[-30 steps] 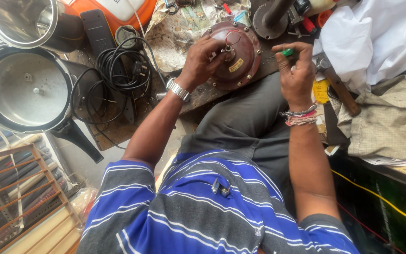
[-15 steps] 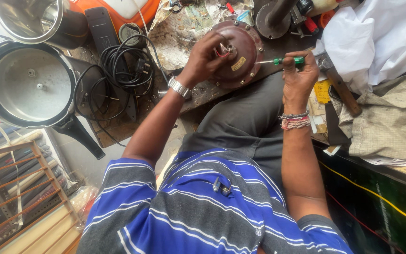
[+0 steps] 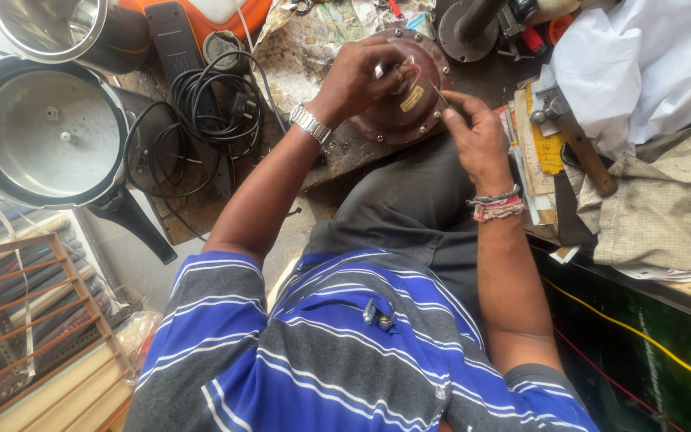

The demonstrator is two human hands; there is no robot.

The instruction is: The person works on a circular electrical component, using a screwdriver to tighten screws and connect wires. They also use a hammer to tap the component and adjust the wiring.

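Note:
A round maroon motor housing (image 3: 406, 110) with a yellow label and rim screws rests on the worn bench edge above my lap. My left hand (image 3: 359, 76), with a metal watch on the wrist, grips the housing's top left, fingers curled near thin red and white wires. My right hand (image 3: 475, 136), with thread bracelets on the wrist, is closed around a thin screwdriver (image 3: 441, 96). Its metal shaft points up-left onto the housing's face beside the label. The screwdriver's handle is hidden inside my fist.
A pressure cooker (image 3: 49, 132) and a steel pot (image 3: 45, 28) sit at left, with a coiled black cable (image 3: 217, 104) beside them. A hammer (image 3: 576, 142), papers, a white cloth (image 3: 641, 56) and a beige cloth (image 3: 665, 204) lie at right. A wooden rack (image 3: 17, 320) stands lower left.
My right hand has come down and left from beside the housing, bringing the screwdriver tip onto its face; the green handle no longer shows. My left hand stays on the housing.

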